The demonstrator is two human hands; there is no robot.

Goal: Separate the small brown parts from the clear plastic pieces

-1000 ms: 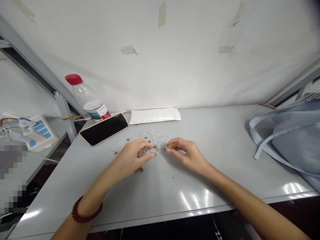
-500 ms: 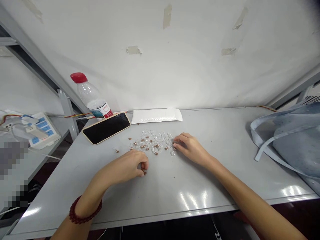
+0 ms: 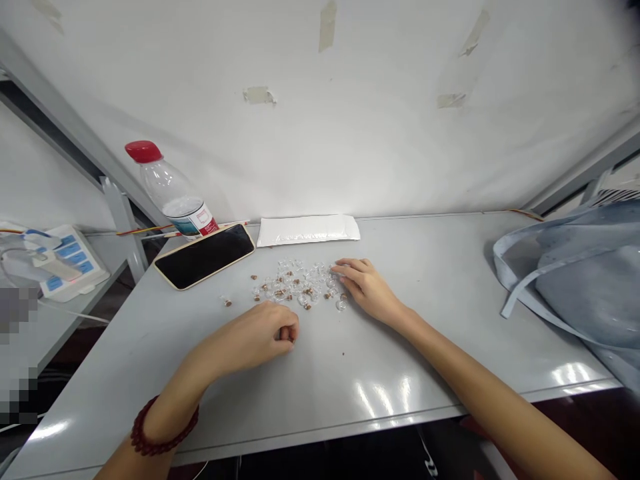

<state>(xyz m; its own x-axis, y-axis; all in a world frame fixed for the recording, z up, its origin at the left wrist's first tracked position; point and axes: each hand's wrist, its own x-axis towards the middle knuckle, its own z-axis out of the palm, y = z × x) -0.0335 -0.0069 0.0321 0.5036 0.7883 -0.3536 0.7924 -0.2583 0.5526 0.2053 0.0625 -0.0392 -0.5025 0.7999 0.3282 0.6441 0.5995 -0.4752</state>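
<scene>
Fingers [image 3: 347, 270] of your right hand [image 3: 369, 288] are loosely spread at the right edge of the small clear vials [image 3: 308, 291] with brown stoppers, centre of frame; no grip shows. Your left hand [image 3: 260, 333] is curled; its hidden palm cannot confirm a hold. A sideways brush could scatter loose vials across the smooth desk [image 3: 425, 257]. Vial contents: too small to tell. Bottle [image 3: 166, 189], left of frame: red cap [image 3: 144, 151] on, contents unclear.

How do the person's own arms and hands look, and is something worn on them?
Both the left forearm and the right forearm are bare, with no sleeve in view. The left wrist wears a dark red, round bracelet that looks beaded. The left grip and right grip are ungloved hands; the right wrist shows no bracelet or watch.
</scene>
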